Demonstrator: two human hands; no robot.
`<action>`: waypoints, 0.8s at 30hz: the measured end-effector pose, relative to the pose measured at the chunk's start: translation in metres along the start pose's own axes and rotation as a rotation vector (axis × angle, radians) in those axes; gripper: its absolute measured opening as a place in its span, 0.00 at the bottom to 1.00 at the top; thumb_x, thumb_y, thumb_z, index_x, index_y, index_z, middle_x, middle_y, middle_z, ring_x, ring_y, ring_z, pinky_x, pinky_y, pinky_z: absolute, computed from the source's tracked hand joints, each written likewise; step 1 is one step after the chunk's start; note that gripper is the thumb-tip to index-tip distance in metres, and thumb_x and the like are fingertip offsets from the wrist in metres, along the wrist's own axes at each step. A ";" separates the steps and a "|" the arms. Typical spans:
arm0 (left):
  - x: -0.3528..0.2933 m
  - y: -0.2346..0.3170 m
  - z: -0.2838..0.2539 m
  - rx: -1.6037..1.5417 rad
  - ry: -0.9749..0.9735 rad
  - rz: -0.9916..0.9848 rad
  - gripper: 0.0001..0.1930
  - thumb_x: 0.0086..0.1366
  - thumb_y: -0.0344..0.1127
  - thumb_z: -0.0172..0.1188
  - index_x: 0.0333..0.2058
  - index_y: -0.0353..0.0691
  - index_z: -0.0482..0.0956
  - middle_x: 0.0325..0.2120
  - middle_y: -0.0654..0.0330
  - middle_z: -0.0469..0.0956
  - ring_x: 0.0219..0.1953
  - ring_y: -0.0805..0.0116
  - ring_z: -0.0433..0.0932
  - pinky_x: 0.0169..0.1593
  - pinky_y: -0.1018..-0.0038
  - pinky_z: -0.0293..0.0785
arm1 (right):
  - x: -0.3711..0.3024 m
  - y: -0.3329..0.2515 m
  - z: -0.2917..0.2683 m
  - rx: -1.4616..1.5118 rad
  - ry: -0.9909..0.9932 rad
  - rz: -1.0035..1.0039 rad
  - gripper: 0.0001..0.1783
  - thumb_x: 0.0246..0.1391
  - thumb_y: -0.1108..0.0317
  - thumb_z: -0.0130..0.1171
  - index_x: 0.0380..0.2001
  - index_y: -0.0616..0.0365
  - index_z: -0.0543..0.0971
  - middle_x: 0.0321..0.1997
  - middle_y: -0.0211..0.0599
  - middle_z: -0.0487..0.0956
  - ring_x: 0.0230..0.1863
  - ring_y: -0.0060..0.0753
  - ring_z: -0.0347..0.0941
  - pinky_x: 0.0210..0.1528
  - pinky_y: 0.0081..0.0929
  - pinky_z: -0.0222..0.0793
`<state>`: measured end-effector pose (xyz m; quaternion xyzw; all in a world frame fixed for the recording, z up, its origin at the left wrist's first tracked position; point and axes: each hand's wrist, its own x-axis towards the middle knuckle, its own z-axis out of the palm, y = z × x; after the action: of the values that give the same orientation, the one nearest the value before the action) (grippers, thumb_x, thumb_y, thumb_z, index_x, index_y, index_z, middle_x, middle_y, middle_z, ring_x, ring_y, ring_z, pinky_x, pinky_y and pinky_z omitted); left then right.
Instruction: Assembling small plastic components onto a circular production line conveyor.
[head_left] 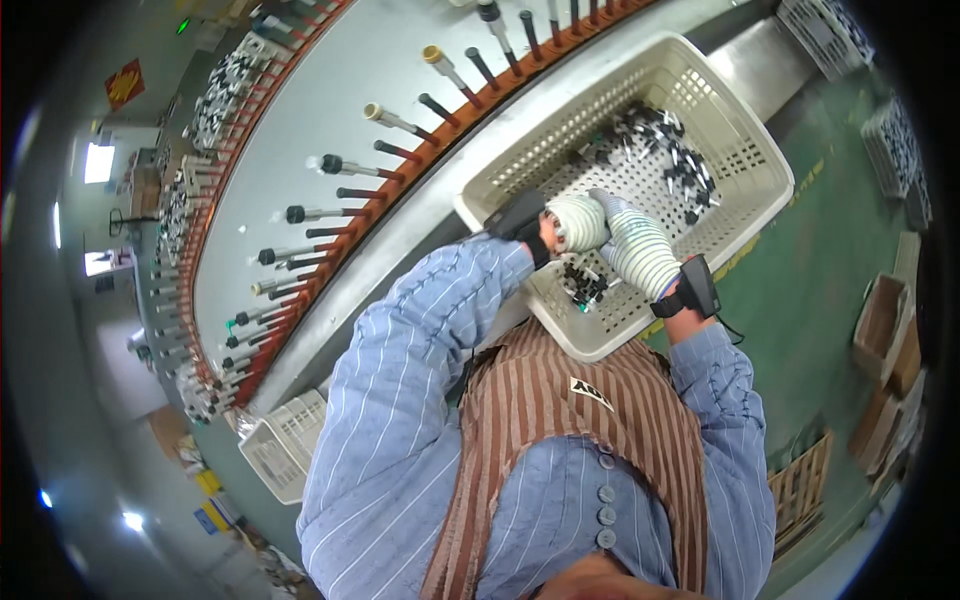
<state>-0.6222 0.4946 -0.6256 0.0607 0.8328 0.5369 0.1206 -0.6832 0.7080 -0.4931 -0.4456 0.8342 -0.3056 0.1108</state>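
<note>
My left hand (578, 222) and my right hand (638, 248), both in white-and-green striped knit gloves, meet over a large cream perforated plastic basket (597, 346). The fingers of the left are curled in. Those of the right are bent together against it, and whatever lies between them is hidden. Inside the basket, a loose pile of small black-and-white parts (690, 168) lies toward the far right. A smaller heap of black, white and green parts (584, 286) sits just below my hands, at the near end.
Left of the basket curves a conveyor with an orange-brown rail (392, 185), its rods carrying black, grey and tan-tipped parts. A white crate (284, 446) stands at the lower left. Filled crates (893, 145), cardboard boxes (882, 320) and a wooden pallet (802, 485) are on the right.
</note>
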 end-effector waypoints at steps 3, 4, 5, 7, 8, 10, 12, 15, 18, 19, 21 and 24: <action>-0.013 0.165 -0.028 0.368 -0.252 -0.221 0.23 0.69 0.48 0.50 0.55 0.41 0.74 0.44 0.59 0.80 0.38 0.65 0.80 0.41 0.66 0.75 | 0.005 -0.017 -0.002 -0.114 -0.070 0.000 0.27 0.49 0.69 0.60 0.55 0.54 0.71 0.47 0.52 0.79 0.48 0.54 0.76 0.51 0.43 0.73; -0.043 0.178 -0.035 0.078 -0.176 -0.268 0.22 0.69 0.46 0.51 0.56 0.41 0.74 0.42 0.61 0.80 0.34 0.69 0.79 0.39 0.70 0.75 | 0.007 -0.026 0.003 -0.131 -0.107 -0.030 0.24 0.52 0.68 0.58 0.54 0.53 0.72 0.45 0.52 0.79 0.47 0.55 0.77 0.49 0.43 0.73; -0.067 0.169 -0.039 -0.124 -0.039 -0.281 0.22 0.69 0.45 0.51 0.57 0.41 0.72 0.40 0.61 0.80 0.32 0.72 0.78 0.37 0.74 0.74 | 0.012 -0.038 0.004 -0.061 -0.071 -0.099 0.20 0.56 0.66 0.54 0.52 0.54 0.74 0.42 0.52 0.80 0.46 0.56 0.77 0.46 0.45 0.74; -0.114 0.188 -0.058 -0.529 0.111 -0.459 0.25 0.69 0.40 0.51 0.63 0.40 0.64 0.41 0.57 0.80 0.32 0.74 0.77 0.37 0.78 0.74 | 0.009 -0.057 0.007 0.165 0.029 0.028 0.17 0.59 0.64 0.55 0.51 0.55 0.76 0.35 0.46 0.80 0.37 0.45 0.77 0.40 0.37 0.75; -0.131 0.179 -0.059 -0.820 0.236 -0.185 0.30 0.70 0.37 0.53 0.67 0.38 0.57 0.47 0.50 0.78 0.36 0.71 0.77 0.39 0.78 0.76 | 0.012 -0.065 0.008 0.271 0.086 0.031 0.16 0.61 0.62 0.55 0.50 0.56 0.76 0.34 0.41 0.79 0.33 0.38 0.77 0.37 0.32 0.75; -0.166 0.183 -0.060 -1.059 0.348 -0.027 0.33 0.69 0.36 0.57 0.68 0.37 0.53 0.52 0.46 0.74 0.38 0.68 0.78 0.40 0.76 0.77 | 0.012 -0.094 0.006 0.596 -0.043 0.140 0.17 0.62 0.61 0.55 0.50 0.56 0.77 0.33 0.34 0.78 0.31 0.29 0.74 0.35 0.26 0.72; -0.191 0.173 -0.059 -1.021 0.384 0.015 0.37 0.68 0.40 0.60 0.68 0.35 0.51 0.56 0.45 0.71 0.41 0.67 0.78 0.41 0.76 0.77 | 0.012 -0.126 0.017 0.990 -0.164 0.189 0.18 0.66 0.57 0.54 0.51 0.58 0.77 0.32 0.23 0.76 0.30 0.13 0.68 0.30 0.14 0.67; -0.220 0.167 -0.056 -0.510 0.487 -0.049 0.40 0.64 0.44 0.65 0.68 0.38 0.53 0.56 0.48 0.72 0.44 0.72 0.76 0.46 0.78 0.75 | 0.012 -0.175 0.022 1.084 -0.432 0.100 0.20 0.66 0.55 0.53 0.51 0.58 0.79 0.37 0.27 0.79 0.32 0.14 0.71 0.33 0.15 0.67; -0.250 0.183 -0.059 -0.480 0.455 -0.181 0.39 0.63 0.44 0.67 0.66 0.39 0.55 0.52 0.52 0.74 0.47 0.69 0.77 0.49 0.75 0.76 | 0.020 -0.182 0.040 1.003 -0.628 0.117 0.19 0.64 0.53 0.56 0.45 0.57 0.80 0.36 0.26 0.79 0.30 0.15 0.69 0.32 0.16 0.67; -0.260 0.177 -0.054 -0.586 0.522 -0.119 0.39 0.62 0.44 0.68 0.65 0.38 0.56 0.49 0.50 0.75 0.44 0.66 0.79 0.42 0.75 0.80 | 0.023 -0.195 0.035 0.884 -0.680 0.054 0.19 0.64 0.53 0.56 0.45 0.57 0.80 0.35 0.26 0.79 0.30 0.14 0.68 0.32 0.16 0.66; -0.276 0.165 -0.050 -0.684 0.618 -0.115 0.38 0.63 0.42 0.67 0.64 0.37 0.56 0.52 0.48 0.72 0.44 0.64 0.79 0.39 0.73 0.82 | 0.023 -0.209 0.038 0.764 -0.718 -0.007 0.20 0.56 0.52 0.66 0.42 0.58 0.79 0.32 0.28 0.81 0.34 0.18 0.75 0.33 0.17 0.68; -0.291 0.158 -0.043 -0.734 0.608 -0.211 0.37 0.64 0.46 0.64 0.64 0.37 0.56 0.56 0.48 0.69 0.48 0.63 0.77 0.43 0.69 0.80 | 0.021 -0.207 0.076 0.520 -0.532 -0.328 0.21 0.52 0.57 0.69 0.41 0.60 0.79 0.36 0.34 0.83 0.39 0.24 0.79 0.43 0.23 0.73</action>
<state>-0.3577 0.4559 -0.4257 -0.2302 0.5876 0.7733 -0.0607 -0.5210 0.5736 -0.4258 -0.5935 0.5891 -0.3941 0.3813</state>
